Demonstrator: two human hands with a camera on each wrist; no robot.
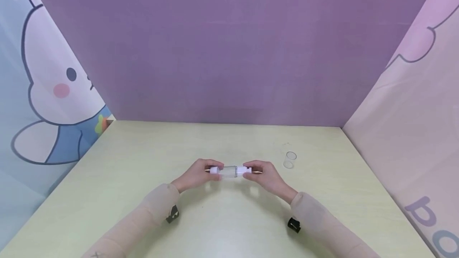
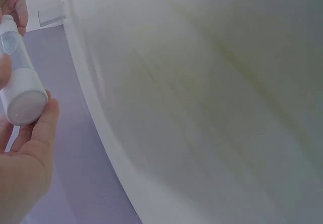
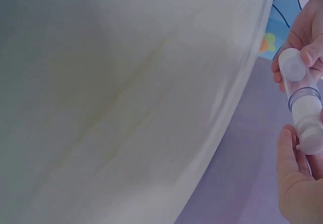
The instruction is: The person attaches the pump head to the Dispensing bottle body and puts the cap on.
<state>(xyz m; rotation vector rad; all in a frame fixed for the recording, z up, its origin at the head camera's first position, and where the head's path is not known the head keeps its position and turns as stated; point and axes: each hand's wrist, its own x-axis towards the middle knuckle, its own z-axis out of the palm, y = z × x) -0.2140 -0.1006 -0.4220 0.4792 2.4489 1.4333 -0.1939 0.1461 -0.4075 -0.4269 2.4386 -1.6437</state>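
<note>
Both long sleeves point(image 1: 147, 210) are pale beige, the left one with a dark cross-like mark point(image 1: 97, 255); beside each shows a small black piece point(image 1: 294, 225).

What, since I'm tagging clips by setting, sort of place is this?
Probably a partitioned workstation: a flat, pale yellow, wood-look tabletop, bordered by a flat purple panel behind and a blue, fabric-like sheet with a white cartoon animal at left.

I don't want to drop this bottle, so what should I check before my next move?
1. Left hand grips the bottle's white base: ok.
2. Right hand grips the white pump top: ok.
3. Bottle upright: not ok, held sideways between both hands.
4. Clear cylinder apart from both hands, on the table: ok.
5. Pump top fully tightened: cannot tell.
</note>
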